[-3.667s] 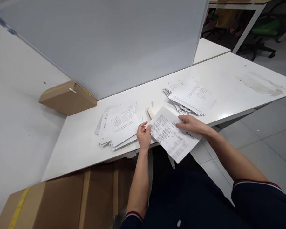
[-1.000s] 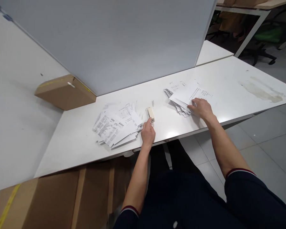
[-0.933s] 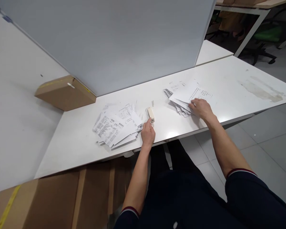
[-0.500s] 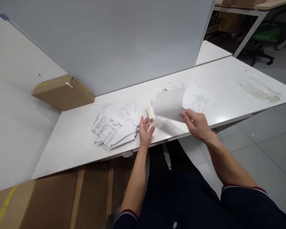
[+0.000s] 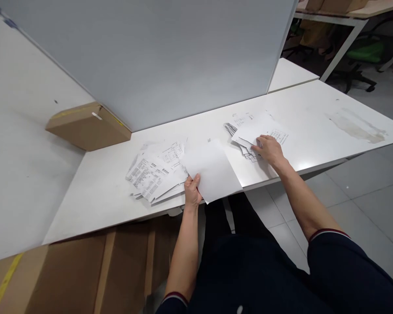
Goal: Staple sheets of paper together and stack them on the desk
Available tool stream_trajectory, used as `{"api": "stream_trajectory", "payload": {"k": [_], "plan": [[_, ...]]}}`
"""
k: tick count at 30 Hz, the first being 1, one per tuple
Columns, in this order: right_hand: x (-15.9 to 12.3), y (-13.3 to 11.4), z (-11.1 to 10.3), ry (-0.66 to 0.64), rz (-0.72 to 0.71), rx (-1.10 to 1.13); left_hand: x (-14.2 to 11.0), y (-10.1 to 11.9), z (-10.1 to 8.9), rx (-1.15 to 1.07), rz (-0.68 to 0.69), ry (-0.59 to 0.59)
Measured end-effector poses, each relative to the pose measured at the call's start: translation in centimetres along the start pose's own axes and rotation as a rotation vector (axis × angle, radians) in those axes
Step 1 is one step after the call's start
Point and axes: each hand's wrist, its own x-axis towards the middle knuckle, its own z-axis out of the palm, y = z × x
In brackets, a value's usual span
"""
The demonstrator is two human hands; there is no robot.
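Note:
My left hand (image 5: 192, 190) grips a blank-faced sheet of paper (image 5: 212, 172) by its left edge, thumb on top, over the table's front edge. Beside that hand lies a spread pile of printed papers (image 5: 152, 172), which the sheet's left corner overlaps. Over at the second pile of papers (image 5: 244, 150), my right hand (image 5: 268, 149) has its thumb and fingers closed on the edge of a top sheet (image 5: 249, 131). The small cream-coloured block seen earlier between the piles is now hidden behind the held sheet.
The white table (image 5: 94, 187) runs against a grey panel (image 5: 183, 56). A cardboard box (image 5: 88, 126) stands at the left back corner, and larger cardboard boxes (image 5: 72, 270) sit below the front edge. A stain (image 5: 356, 124) marks the right end.
The sheet has passed from my right hand to my left, which was open and has closed on it. My right hand has moved up to the right pile and closed on a sheet there.

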Motion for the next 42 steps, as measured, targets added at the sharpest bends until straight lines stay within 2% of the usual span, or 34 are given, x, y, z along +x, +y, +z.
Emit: {"api": "stream_trajectory", "payload": {"k": [3, 7, 11, 13, 15, 16, 17, 18, 20, 22, 24, 26, 29, 34, 42], "plan": [[0.3, 0.5, 0.6, -0.080, -0.084, -0.121, 0.0, 0.1, 0.1, 0.044, -0.004, -0.012], [-0.1, 0.0, 0.1, -0.010, -0.044, -0.165, -0.1, 0.1, 0.1, 0.087, 0.009, -0.025], [-2.4, -2.2, -3.0, 0.297, -0.031, -0.084, 0.0, -0.1, 0.0, 0.087, 0.013, -0.049], [-4.3, -4.0, -5.3, 0.472, -0.039, 0.079, 0.0, -0.3, 0.1, 0.085, 0.022, -0.068], [-6.1, -6.0, -7.1, 0.641, 0.012, 0.313, 0.0, -0.4, 0.1, 0.082, 0.029, -0.083], [-6.7, -6.8, -7.6, 0.678, 0.040, 0.439, 0.0, -0.4, 0.1, 0.081, 0.030, -0.091], [-7.1, -7.5, -7.7, 0.660, 0.059, 0.555, 0.0, -0.4, 0.1, 0.084, 0.029, -0.096], [-7.2, -8.0, -7.3, 0.584, 0.065, 0.650, 0.0, -0.5, 0.1, 0.093, 0.026, -0.102], [-6.9, -8.5, -5.3, 0.335, 0.065, 0.734, -0.1, -0.5, 0.1, 0.121, 0.021, -0.110], [-6.4, -8.6, -2.4, 0.135, 0.077, 0.683, -0.1, -0.6, 0.0, 0.143, 0.029, -0.102], [-6.0, -8.8, 0.6, 0.044, 0.092, 0.590, -0.1, -0.8, 0.0, 0.142, 0.040, -0.079], [-6.0, -9.1, 2.7, 0.000, 0.089, 0.532, 0.0, -0.9, -0.1, 0.138, 0.052, -0.066], [-6.4, -9.7, 4.2, -0.020, 0.068, 0.502, 0.1, -1.2, -0.2, 0.169, 0.064, -0.081], [-6.7, -10.1, 4.5, -0.024, 0.050, 0.467, 0.3, -1.3, -0.6, 0.217, 0.074, -0.076], [-6.9, -9.3, 5.3, -0.076, 0.036, 0.471, 0.1, -1.5, -0.6, 0.343, 0.138, -0.114]]}}
